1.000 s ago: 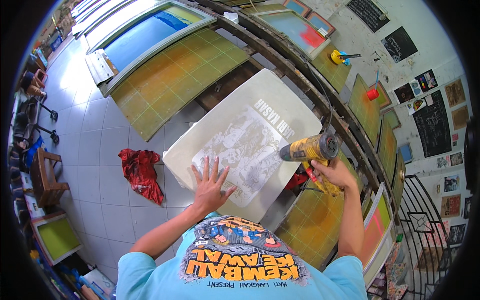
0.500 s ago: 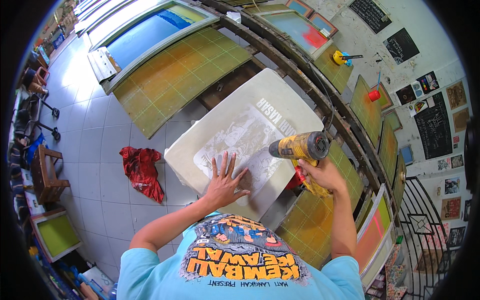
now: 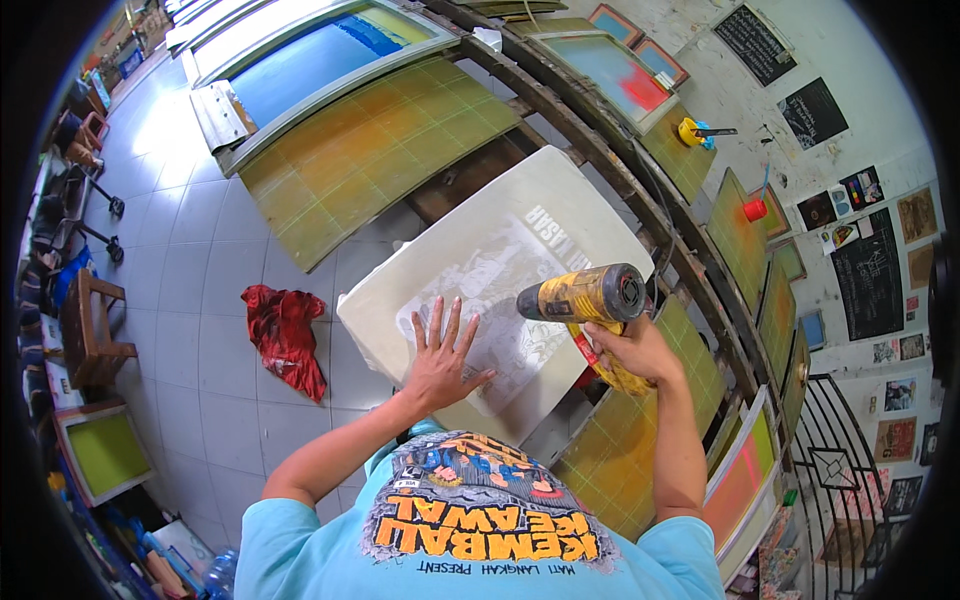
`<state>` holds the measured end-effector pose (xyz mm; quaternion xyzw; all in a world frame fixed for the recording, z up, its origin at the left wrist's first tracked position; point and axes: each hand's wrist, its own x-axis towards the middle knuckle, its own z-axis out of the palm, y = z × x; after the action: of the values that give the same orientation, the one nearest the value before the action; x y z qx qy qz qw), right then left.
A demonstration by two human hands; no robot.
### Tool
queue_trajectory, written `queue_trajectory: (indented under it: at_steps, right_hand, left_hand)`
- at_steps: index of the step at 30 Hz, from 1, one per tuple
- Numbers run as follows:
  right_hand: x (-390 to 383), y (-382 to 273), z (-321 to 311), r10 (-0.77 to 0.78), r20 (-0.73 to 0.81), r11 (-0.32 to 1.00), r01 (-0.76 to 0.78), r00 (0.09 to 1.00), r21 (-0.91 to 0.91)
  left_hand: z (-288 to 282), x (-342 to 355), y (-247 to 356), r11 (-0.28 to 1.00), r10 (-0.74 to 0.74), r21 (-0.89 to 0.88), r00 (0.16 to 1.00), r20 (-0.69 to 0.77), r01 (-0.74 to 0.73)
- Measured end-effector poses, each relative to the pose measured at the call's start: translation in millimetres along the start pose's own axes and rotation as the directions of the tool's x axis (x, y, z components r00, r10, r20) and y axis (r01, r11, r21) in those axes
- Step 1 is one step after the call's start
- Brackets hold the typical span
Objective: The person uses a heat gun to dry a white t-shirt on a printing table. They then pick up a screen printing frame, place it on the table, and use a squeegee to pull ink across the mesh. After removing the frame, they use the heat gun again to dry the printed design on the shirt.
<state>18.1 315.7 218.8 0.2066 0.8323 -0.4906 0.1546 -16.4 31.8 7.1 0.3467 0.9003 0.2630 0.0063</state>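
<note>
Cream fabric (image 3: 560, 185) bearing a grey-white print (image 3: 495, 280) lies flat at the centre of the head view. Right of centre, the right hand (image 3: 637, 350) grasps a yellow-and-black heat gun (image 3: 582, 297), its nozzle pointing left, seemingly to direct air over the print. The left hand (image 3: 440, 365) holds nothing, fingers spread over the print, perhaps steadying it; contact is unclear. Upper right, a red cup (image 3: 755, 211) holds a blue stick (image 3: 766, 180); a yellow cup's (image 3: 686, 131) contents are indistinct.

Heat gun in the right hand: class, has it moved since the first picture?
Yes: the heat gun has shifted left, judged against the cream fabric-covered board beneath it.
</note>
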Motion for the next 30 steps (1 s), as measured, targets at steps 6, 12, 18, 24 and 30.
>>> queue_trajectory:
  at_steps: [6,12,18,24,30]
  right_hand:
    - [18.9,-9.3,3.2,-0.023,-0.047,1.0,0.023,0.999,-0.012]
    - [16.2,-14.7,3.9,-0.039,0.085,0.999,0.04,0.996,-0.012]
    - [22.0,-27.9,13.0,-0.022,0.04,0.999,0.023,0.999,-0.025]
    - [23.2,-32.5,23.1,-0.084,0.111,0.99,0.095,0.99,-0.104]
    - [46.9,-36.6,19.5,-0.046,0.027,0.998,0.047,0.999,-0.041]
  left_hand:
    - [-0.1,-2.3,-4.8,0.999,0.029,-0.033,1.0,0.0,-0.029]
    - [1.7,-2.7,-4.3,0.998,-0.004,-0.06,0.999,-0.036,0.002]
    - [9.3,-9.7,-15.5,0.97,-0.004,-0.233,0.953,-0.302,-0.07]
    - [6.3,-9.9,-13.0,0.983,-0.02,-0.184,0.969,-0.248,-0.027]
    - [9.9,-9.5,-12.4,0.997,0.03,-0.071,0.985,-0.168,-0.043]
